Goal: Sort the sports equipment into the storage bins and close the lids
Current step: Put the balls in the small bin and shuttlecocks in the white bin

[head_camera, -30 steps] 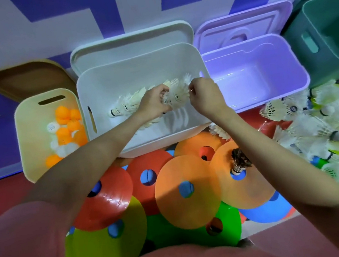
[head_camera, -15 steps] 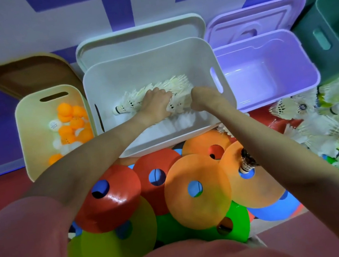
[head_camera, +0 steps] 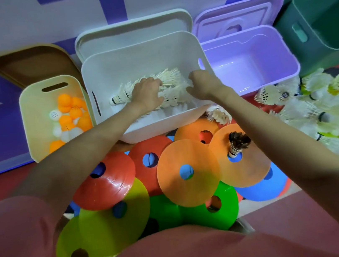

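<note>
Inside the white bin [head_camera: 111, 71], the left hand [head_camera: 146, 93] gripped a row of stacked shuttlecocks [head_camera: 170, 78], fingers curled over them. Just beside it the right hand [head_camera: 202, 84] hung with fingers loosely curled; whether it touched the feathers I couldn't tell.

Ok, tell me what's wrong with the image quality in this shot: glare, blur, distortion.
Head view: wide-angle bending bows the white bin and the wall stripes; the loose shuttlecock pile at the right is overexposed, its feather detail washed out; the purple bin glows with a bright patch on its floor; the pink sleeves at the bottom are close and soft; the left hand and right hand are fairly sharp.
</note>
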